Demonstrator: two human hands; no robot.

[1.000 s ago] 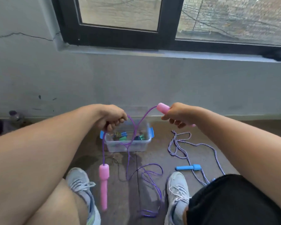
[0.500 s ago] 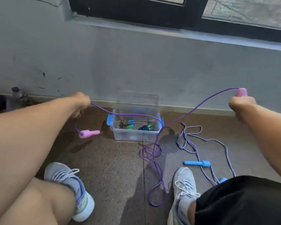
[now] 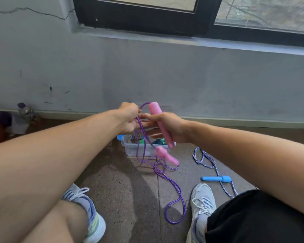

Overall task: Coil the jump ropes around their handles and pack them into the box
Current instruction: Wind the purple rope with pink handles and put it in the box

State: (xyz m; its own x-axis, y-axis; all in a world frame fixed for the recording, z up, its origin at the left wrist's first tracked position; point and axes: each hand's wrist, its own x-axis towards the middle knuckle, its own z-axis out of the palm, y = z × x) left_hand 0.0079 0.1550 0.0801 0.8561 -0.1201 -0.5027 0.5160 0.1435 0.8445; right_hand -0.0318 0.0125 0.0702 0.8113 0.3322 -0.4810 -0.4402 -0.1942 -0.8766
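Observation:
My right hand [image 3: 172, 128] grips one pink handle [image 3: 161, 123] of the purple jump rope, held nearly upright above the clear plastic box [image 3: 140, 149]. Just to its left, my left hand [image 3: 128, 118] pinches the purple cord [image 3: 175, 190] near the handle's top. The second pink handle [image 3: 166, 155] dangles blurred below my hands, in front of the box. Loops of the cord trail on the floor between my shoes. Coiled ropes with green and blue parts lie inside the box. A blue-and-white rope [image 3: 211, 163] with a blue handle [image 3: 216, 178] lies on the floor to the right.
The box stands against a grey wall under a dark-framed window. A plastic bottle [image 3: 25, 109] and dark objects sit at the far left by the wall. My two shoes [image 3: 201, 206] rest on the speckled floor in the foreground.
My hands, spread wide half a second ago, have come together in front of the box. The second pink handle swung from the left to hang below my hands.

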